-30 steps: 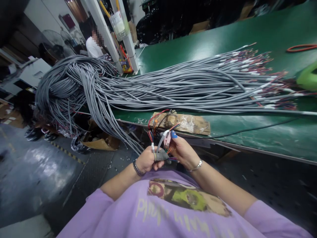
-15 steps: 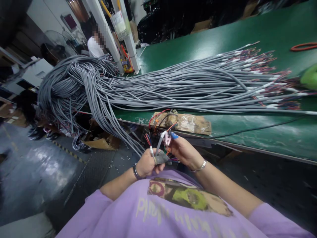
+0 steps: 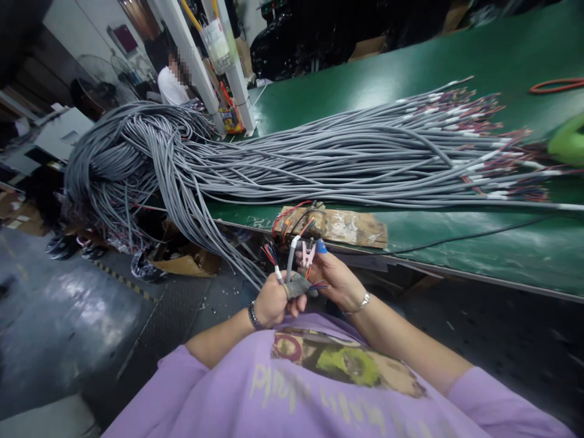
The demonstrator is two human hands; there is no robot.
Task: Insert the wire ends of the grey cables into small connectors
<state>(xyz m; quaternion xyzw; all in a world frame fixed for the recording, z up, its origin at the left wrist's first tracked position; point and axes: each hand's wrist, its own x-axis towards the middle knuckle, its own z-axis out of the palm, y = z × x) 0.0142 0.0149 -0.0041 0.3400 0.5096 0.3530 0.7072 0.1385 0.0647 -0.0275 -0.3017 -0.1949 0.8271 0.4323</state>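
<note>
At the front edge of the bench, my left hand [image 3: 272, 299] is closed around the ends of grey cables [image 3: 291, 261]. Thin coloured wires [image 3: 269, 253] fan out of one cable end above a white band. A grey cover sits on that thumb. Close by on the right, my right hand [image 3: 338, 277] pinches a small pale pink clip [image 3: 308, 254], with a blue cover on its thumb. Orange and purple wires [image 3: 319, 285] show between the two hands. How the clip meets the wires is partly hidden by my fingers.
A thick bundle of grey cables [image 3: 319, 158] lies along the green bench [image 3: 479, 243] and hangs over its left end. A worn wooden block [image 3: 356, 228] sits at the edge beyond my hands. White posts [image 3: 241, 91] rise behind; a person [image 3: 173, 85] is at far left.
The banded cable end between my hands has tipped left, and the wire ends in my left hand lean further left. The pink clip now shows more plainly, still in my right hand.
</note>
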